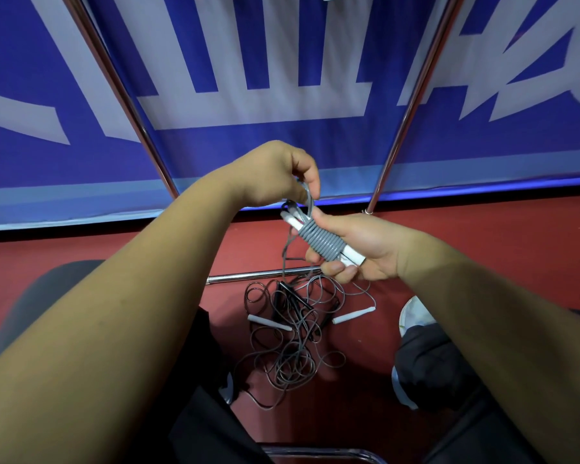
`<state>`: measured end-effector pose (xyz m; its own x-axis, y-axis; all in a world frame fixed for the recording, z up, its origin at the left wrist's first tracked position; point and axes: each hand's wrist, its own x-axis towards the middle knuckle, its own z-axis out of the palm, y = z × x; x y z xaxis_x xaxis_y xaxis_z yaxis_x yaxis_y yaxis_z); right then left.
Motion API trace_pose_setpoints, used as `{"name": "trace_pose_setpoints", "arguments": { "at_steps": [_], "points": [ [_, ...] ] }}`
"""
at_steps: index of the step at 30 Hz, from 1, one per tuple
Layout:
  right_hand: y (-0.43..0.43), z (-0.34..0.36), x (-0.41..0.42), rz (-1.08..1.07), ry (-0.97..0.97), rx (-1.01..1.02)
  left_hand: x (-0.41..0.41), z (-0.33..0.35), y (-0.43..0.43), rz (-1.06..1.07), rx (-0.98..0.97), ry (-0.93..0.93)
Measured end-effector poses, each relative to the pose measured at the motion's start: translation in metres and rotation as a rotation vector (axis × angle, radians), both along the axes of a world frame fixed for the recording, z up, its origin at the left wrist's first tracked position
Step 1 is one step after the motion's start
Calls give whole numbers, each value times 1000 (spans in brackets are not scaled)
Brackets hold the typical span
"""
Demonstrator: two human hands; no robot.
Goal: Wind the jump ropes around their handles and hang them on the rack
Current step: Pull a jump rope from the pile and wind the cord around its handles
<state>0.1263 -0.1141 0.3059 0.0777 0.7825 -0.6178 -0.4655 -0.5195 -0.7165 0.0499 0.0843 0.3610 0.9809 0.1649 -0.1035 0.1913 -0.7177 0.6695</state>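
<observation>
one jump rope is close to wound. the person's right hand (pixel 359 249) is curled round a pair of white handles (pixel 353 256) held side by side, with the grey cord (pixel 322 241) coiled tightly about their middle in many neat turns. the left hand (pixel 272 175), just above, pinches the last loose stretch of that cord between thumb and fingertips, near the handles' top ends. judging by the short tail left, only a final turn or a tuck is needed before this bundle can go up on the rack (pixel 114 82).

the larger part of the task is not done. on the red floor (pixel 449 236) between the person's feet lies a tangle of loose ropes (pixel 288 349): two floor handles in white (pixel 268 322) and at least one black handle (pixel 290 294) among thin loops. how many ropes are in it cannot be counted.

the rack shows only as two slanting chrome poles and a low foot bar (pixel 248 277). its hanging rail is cut off at the top edge, where a few pale tips may be ropes already hung, too clipped to be sure. the left fingertips hide how the cord end is held, and a thin strand dropping from the bundle towards the pile is hard to trace.
</observation>
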Motion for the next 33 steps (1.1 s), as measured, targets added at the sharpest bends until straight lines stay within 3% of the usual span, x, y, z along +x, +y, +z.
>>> {"name": "trace_pose_setpoints", "arguments": {
  "at_steps": [11,17,19,26,28,33],
  "points": [
    [9,-11,12,-467,50,-103,-2,-7,3,-26,269,64],
    [9,-9,17,-447,-40,-36,6,-26,-11,40,349,126],
    [11,-8,15,-456,-76,-21,8,-30,-13,105,245,141],
    [10,-4,26,-579,-125,-49,2,-18,-14,199,-562,139],
    [9,-4,26,-598,-139,-55,2,-17,-12,177,-638,131],
    [7,0,32,-621,-152,-90,0,-12,-5,91,-586,160]
  ]
}}
